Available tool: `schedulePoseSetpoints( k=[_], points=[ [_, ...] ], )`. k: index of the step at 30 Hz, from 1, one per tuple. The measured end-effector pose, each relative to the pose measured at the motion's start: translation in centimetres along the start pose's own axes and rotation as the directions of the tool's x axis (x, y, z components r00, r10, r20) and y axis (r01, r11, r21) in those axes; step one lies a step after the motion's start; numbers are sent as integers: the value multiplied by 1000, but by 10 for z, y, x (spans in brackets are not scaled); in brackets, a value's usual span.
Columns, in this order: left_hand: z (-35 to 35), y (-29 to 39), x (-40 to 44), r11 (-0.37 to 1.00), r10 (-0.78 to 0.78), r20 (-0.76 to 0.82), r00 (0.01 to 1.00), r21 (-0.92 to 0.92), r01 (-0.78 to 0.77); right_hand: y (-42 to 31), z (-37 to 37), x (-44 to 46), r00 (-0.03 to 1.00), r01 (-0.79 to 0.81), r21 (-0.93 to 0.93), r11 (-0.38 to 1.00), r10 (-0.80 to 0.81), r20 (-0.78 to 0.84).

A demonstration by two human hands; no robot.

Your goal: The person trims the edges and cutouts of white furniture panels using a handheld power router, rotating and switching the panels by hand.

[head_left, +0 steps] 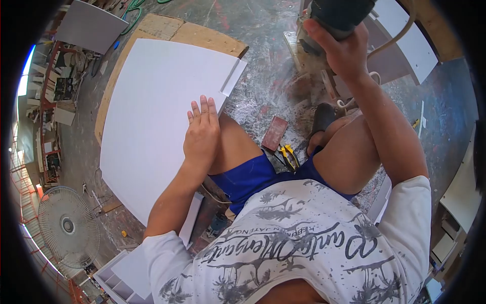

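White panel (147, 116) lies under the flat left hand (201, 133), the right hand (347, 53) clutching a probable power tool (340, 17).

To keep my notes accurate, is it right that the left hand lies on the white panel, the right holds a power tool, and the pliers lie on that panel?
Not quite: the head view shows the pliers on the floor. The left hand does lie on the white panel, and the right hand holds a power tool.
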State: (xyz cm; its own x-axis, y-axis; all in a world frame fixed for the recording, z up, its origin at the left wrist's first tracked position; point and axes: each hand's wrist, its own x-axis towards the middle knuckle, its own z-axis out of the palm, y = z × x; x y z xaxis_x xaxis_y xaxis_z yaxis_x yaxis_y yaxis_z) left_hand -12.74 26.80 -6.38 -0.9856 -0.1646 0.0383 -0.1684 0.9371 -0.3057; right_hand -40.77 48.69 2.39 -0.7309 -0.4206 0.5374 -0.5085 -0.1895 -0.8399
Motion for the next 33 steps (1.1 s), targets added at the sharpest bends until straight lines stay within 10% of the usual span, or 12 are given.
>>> schedulePoseSetpoints(
  k=[11, 18, 20, 26, 33],
  points=[
    [-14, 37, 88, 988, 101, -96, 990, -105, -111, 32, 31, 8, 985, 152, -311, 938, -170, -31],
    [-28, 20, 105, 961, 103, -80, 991, -250, -120, 33, 44, 6, 995, -17, -375, 927, -20, -95],
    [-62, -14, 131, 938, 148, 199, 969, -339, -73, 24, 50, 5, 993, -84, -310, 947, 53, -109],
    [42, -93, 212, 839, 86, -440, 894, -451, -303, 34, 76, -7, 987, -145, -297, 944, 118, -108],
    [49, -106, 220, 787, 186, -275, 943, -533, -311, 51, 99, -22, 992, -30, -421, 907, -25, -124]
  ],
)
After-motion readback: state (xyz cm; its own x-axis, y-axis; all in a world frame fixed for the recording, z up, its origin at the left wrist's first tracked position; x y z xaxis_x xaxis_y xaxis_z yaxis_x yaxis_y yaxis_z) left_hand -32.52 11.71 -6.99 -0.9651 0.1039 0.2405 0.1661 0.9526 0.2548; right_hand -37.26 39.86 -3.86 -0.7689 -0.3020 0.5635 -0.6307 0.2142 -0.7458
